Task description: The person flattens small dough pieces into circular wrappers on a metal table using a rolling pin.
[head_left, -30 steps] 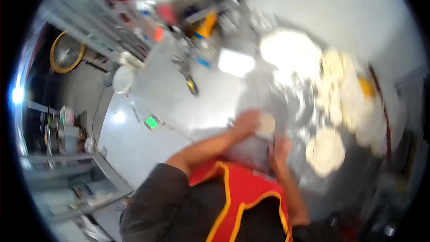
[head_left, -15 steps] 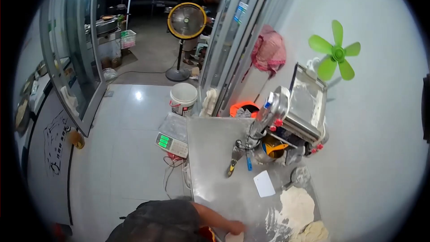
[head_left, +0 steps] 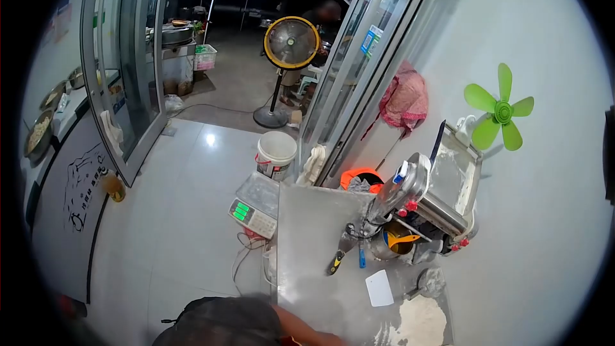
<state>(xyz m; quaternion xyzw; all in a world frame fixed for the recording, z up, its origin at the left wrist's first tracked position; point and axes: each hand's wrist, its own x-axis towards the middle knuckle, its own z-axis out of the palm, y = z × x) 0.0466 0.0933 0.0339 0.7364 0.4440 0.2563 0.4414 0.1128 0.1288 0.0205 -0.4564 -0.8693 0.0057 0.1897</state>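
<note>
My left forearm [head_left: 304, 329] comes out of a dark sleeve [head_left: 221, 322] and reaches right over the near edge of the metal table [head_left: 307, 237]. At its end my left hand [head_left: 334, 339] is cut off by the bottom edge of the view, so its fingers and anything in them are hidden. My right hand is out of view. Nearest to the left hand, a heap of white flour [head_left: 419, 321] is spread on the table. A white rectangular card or scraper [head_left: 379, 288] lies behind it.
A scraper with a black-and-yellow handle [head_left: 335, 261], a pot with an orange brush [head_left: 402, 239], a metal scoop [head_left: 429, 282] and a steel machine [head_left: 448, 182] stand along the table. A digital scale [head_left: 253, 218] and white bucket [head_left: 276, 148] sit left of it.
The view has tilted up, so everything sits lower and farther right. My left hand, earlier visible on a round pale piece of dough, and the dough lump by the flour have slipped out below.
</note>
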